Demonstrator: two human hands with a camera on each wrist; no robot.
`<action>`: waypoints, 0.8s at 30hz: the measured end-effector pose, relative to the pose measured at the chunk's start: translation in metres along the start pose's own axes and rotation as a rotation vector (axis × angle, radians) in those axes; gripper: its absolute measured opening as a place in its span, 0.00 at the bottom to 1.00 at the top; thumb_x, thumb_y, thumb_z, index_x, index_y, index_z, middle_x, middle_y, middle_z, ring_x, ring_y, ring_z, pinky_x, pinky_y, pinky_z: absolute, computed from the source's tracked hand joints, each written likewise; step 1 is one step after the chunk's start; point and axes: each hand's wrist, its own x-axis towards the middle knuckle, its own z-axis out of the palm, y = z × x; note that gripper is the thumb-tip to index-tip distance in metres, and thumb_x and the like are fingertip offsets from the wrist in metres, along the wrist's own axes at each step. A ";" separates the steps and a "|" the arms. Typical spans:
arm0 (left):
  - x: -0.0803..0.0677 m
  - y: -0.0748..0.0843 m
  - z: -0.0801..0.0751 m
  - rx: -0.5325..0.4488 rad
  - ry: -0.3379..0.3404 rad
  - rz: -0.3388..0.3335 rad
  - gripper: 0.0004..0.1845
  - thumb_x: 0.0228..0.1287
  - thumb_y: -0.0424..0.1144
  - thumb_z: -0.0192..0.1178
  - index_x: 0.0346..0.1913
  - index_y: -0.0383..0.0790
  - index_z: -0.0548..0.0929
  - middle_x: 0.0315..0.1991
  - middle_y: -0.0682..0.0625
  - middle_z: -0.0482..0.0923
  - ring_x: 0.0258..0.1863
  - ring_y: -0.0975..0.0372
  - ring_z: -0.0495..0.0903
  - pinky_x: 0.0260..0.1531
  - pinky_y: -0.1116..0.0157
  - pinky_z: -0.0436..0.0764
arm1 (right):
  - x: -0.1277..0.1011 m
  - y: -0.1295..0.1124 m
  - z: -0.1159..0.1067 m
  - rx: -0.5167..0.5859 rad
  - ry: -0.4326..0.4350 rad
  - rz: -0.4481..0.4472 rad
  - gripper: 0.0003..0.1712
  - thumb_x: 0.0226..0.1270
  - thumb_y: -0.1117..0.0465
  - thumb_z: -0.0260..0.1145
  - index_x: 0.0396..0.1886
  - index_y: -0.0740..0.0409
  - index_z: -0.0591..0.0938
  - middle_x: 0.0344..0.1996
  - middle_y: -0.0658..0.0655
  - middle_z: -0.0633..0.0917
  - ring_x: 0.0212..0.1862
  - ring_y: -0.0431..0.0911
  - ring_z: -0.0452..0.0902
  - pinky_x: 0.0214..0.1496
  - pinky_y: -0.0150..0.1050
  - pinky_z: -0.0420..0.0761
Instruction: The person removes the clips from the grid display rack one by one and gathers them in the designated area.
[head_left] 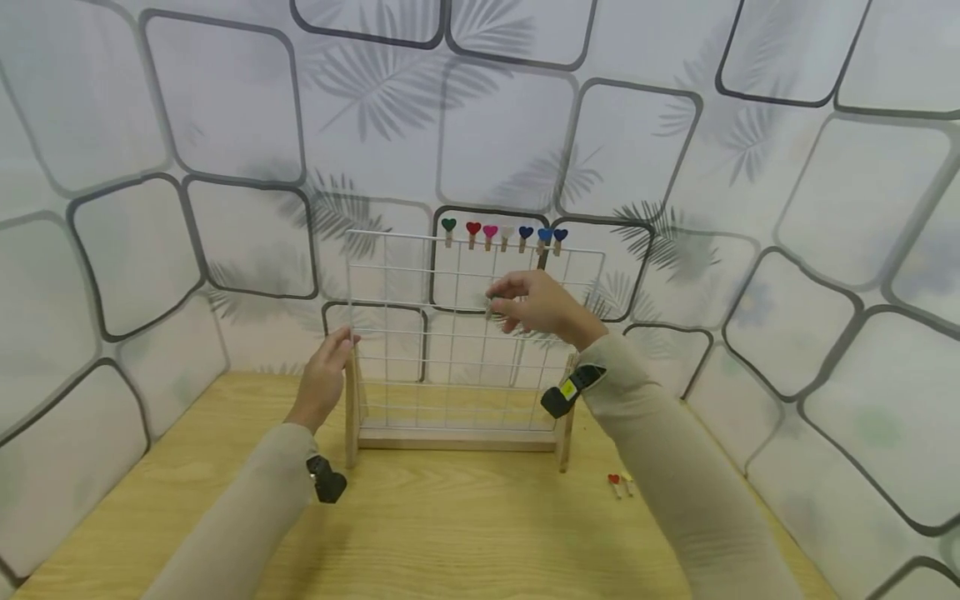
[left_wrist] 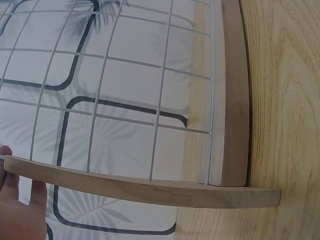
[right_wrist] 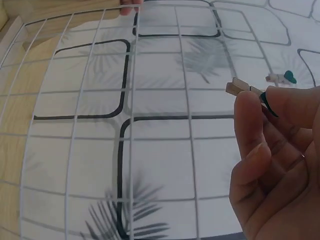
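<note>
wooden table; left hand grips rack post, raised right hand pinches clothespin.

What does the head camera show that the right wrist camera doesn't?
Only the head view shows the row of heart pegs clipped on the top wire, the two loose pegs on the table, and the left hand holding the rack's post. Only the right wrist view shows the wooden peg pinched in the right hand. Both show the wire grid.
</note>
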 end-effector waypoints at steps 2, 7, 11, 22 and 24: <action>0.000 0.001 -0.001 0.002 0.000 0.000 0.30 0.80 0.49 0.33 0.73 0.30 0.56 0.68 0.37 0.64 0.70 0.46 0.57 0.67 0.48 0.60 | -0.006 0.013 -0.001 0.003 -0.004 0.021 0.16 0.74 0.58 0.59 0.56 0.60 0.78 0.46 0.58 0.83 0.34 0.49 0.83 0.30 0.39 0.79; 0.001 0.002 0.000 0.004 0.006 0.001 0.30 0.80 0.49 0.33 0.73 0.31 0.56 0.68 0.37 0.65 0.70 0.46 0.58 0.67 0.48 0.60 | -0.024 0.042 -0.002 0.028 -0.001 0.076 0.17 0.74 0.58 0.58 0.58 0.60 0.77 0.47 0.59 0.82 0.35 0.50 0.83 0.30 0.40 0.77; 0.002 0.001 0.001 0.004 0.007 0.003 0.30 0.80 0.49 0.33 0.73 0.31 0.56 0.68 0.36 0.64 0.70 0.46 0.58 0.67 0.48 0.60 | -0.037 0.065 -0.002 0.030 0.016 0.095 0.18 0.74 0.59 0.58 0.58 0.62 0.77 0.46 0.60 0.83 0.34 0.49 0.83 0.30 0.44 0.78; 0.000 0.002 0.001 0.037 0.008 -0.012 0.30 0.80 0.49 0.32 0.74 0.31 0.56 0.68 0.38 0.65 0.69 0.44 0.60 0.67 0.46 0.58 | -0.066 0.124 -0.003 0.061 0.025 0.148 0.16 0.73 0.62 0.58 0.55 0.68 0.77 0.42 0.65 0.82 0.33 0.51 0.82 0.28 0.42 0.78; -0.001 0.003 0.001 0.040 0.006 -0.014 0.30 0.80 0.50 0.32 0.74 0.32 0.56 0.68 0.38 0.65 0.69 0.44 0.60 0.67 0.46 0.58 | -0.070 0.130 -0.003 0.069 0.032 0.174 0.17 0.73 0.62 0.58 0.55 0.68 0.77 0.43 0.65 0.82 0.33 0.51 0.82 0.28 0.42 0.78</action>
